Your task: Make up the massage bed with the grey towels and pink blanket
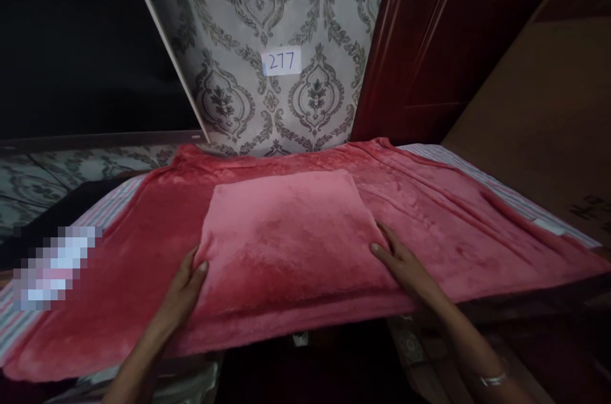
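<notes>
A folded pink fleece cloth [286,232] lies flat in the middle of a red fleece blanket [429,207] spread over a raised surface. My left hand [184,286] rests against the folded cloth's left near corner, thumb on top of its edge. My right hand [403,261] lies flat at the cloth's right near corner, fingers pressed along its side. Neither hand lifts the cloth. A bracelet shows on my right wrist.
A striped sheet [501,191] shows under the blanket at right and left. Patterned wallpaper with a paper label reading 277 [281,62] stands behind. A dark red door [429,41] and a brown cardboard panel [539,105] are at right. A blurred patch sits at left.
</notes>
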A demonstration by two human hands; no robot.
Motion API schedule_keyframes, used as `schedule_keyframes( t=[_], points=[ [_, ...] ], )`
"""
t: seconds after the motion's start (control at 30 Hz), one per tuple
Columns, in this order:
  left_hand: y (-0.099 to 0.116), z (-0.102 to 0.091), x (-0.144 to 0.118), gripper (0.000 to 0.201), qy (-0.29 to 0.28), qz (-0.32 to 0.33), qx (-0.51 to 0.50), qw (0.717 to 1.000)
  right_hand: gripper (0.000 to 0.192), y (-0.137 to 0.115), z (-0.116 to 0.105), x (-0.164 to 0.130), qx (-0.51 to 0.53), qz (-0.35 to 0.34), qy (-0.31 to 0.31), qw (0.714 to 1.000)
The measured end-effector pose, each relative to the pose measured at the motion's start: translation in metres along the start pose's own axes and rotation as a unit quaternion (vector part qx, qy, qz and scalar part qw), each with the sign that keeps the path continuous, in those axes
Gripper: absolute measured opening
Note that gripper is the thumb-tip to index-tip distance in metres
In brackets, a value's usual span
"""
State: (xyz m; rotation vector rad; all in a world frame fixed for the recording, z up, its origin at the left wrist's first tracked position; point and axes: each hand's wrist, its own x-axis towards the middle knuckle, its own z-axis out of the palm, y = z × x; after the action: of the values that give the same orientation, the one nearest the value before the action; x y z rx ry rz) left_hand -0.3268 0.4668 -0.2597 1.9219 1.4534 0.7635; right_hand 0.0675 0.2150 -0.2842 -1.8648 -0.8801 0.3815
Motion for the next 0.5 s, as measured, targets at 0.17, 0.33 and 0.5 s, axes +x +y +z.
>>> schedule_keyframes(
  t=[0.17,0.33,0.5],
  points=[
    [0.041,-0.018,0.024,0.069,0.032,0.082,0.076,0.993,0.075,-0.034,-0.012,0.034,-0.119,-0.152,0.054,0.98],
    [0.152,0.021,0.068,0.059,-0.103,0.24,0.186,0.947,0.063,-0.125,0.046,0.093,-0.248,-0.25,-0.072,0.933],
    [0.22,0.074,0.121,0.048,-0.152,0.213,0.283,0.923,0.057,-0.18,0.101,0.146,-0.355,-0.174,-0.134,0.909]
  ],
)
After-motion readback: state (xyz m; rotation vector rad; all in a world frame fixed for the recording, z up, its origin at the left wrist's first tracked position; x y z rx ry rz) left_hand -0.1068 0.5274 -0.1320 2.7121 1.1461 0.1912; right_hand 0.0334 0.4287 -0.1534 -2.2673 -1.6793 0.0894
